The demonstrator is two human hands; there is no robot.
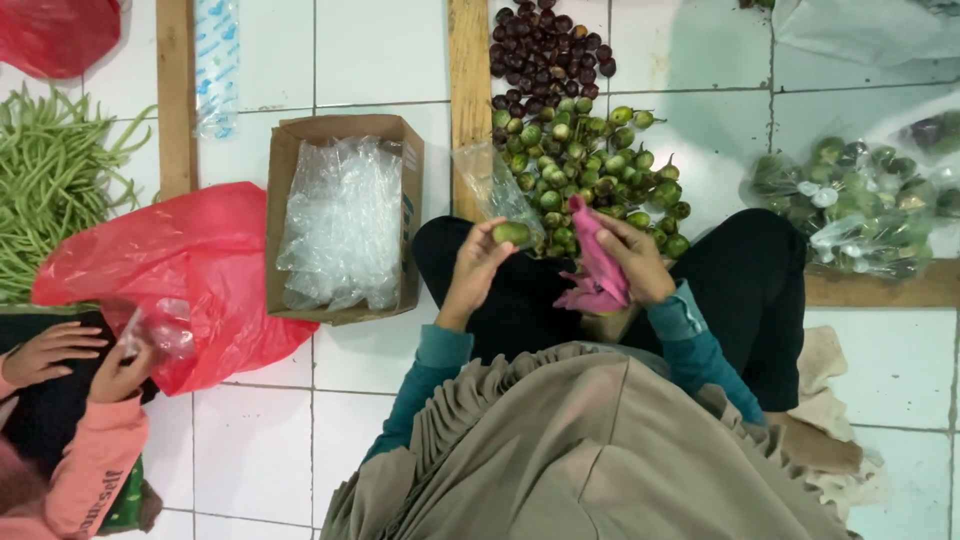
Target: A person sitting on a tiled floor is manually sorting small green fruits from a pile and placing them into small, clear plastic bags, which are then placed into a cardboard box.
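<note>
The person sits cross-legged on the white tiled floor (380, 45), and both hands are raised over the lap in black trousers. The left hand (475, 265) holds one small round green eggplant (511, 233) at the tips of its fingers; the fingers are closed on this fruit, and a thin clear plastic bag (492, 185) stands open just above it, touching the hand. The right hand (632, 258) has its fingers curled around a crumpled pink cloth (598, 268), which hangs down from the grip toward the lap. Directly in front of the hands lies a heap of small green eggplants (590, 165) on the floor, and behind this heap there is a second heap of small dark purple round fruits (545, 50); the two heaps touch each other. A light wooden strip (468, 80) runs along the left edge of the heaps. To the left of it stands an open brown cardboard box (290, 180) filled with clear plastic bags. Near the box lies a big red plastic bag (200, 260), and further left a pile of long green beans (45, 180). At the right side there are filled clear bags of green vegetables (860, 205). In the lower left corner another person in a pink sleeve (95, 465) handles a small clear bag with both hands.
</note>
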